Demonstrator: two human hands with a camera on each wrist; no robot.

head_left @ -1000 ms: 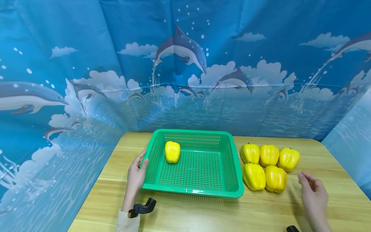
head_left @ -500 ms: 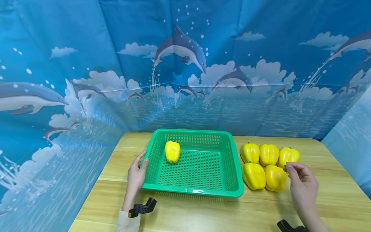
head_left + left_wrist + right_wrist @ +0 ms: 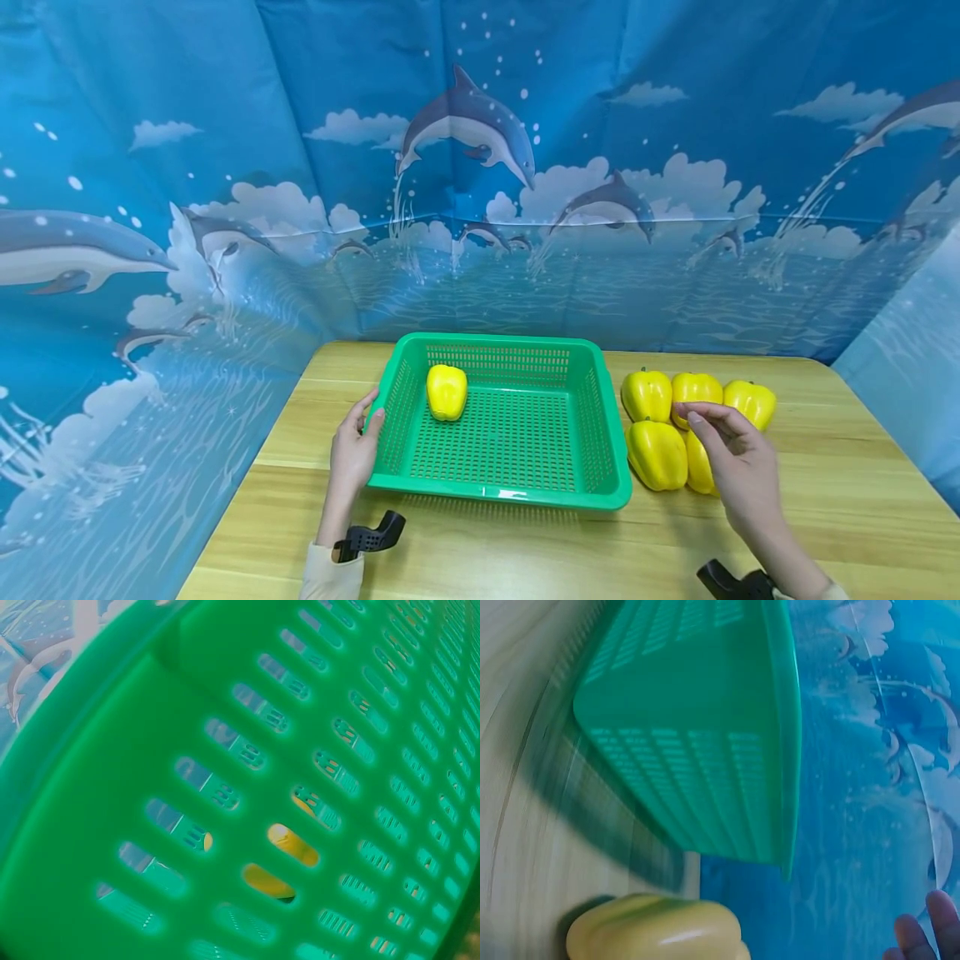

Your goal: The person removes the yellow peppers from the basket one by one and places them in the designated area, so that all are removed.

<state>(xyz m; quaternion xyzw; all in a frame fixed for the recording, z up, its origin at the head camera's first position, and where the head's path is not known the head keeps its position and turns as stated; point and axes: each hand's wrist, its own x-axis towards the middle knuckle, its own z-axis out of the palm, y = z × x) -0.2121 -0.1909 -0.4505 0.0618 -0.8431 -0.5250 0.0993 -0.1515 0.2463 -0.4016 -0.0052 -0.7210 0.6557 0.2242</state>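
Observation:
A green plastic basket (image 3: 495,493) sits on the wooden table, and a single yellow bell pepper (image 3: 447,392) stands inside at its left end. My left hand (image 3: 354,446) grips the basket's left rim, thumb over the edge. To the right of the basket several yellow bell peppers (image 3: 657,456) are grouped in two rows. Over the right part of that group hovers my right hand (image 3: 738,462), its fingers loosely bent with nothing held; it partly hides the front right pepper (image 3: 699,467). The right wrist view shows its fingertips (image 3: 946,919) apart from a pepper (image 3: 660,930).
A blue curtain printed with dolphins (image 3: 480,142) hangs directly behind the table (image 3: 525,554). Each wrist wears a black camera mount; the left mount (image 3: 375,533) is just in front of the basket's near left corner.
My right hand has moved left from the table's right side to above the peppers. My left hand, the basket and the peppers have stayed put.

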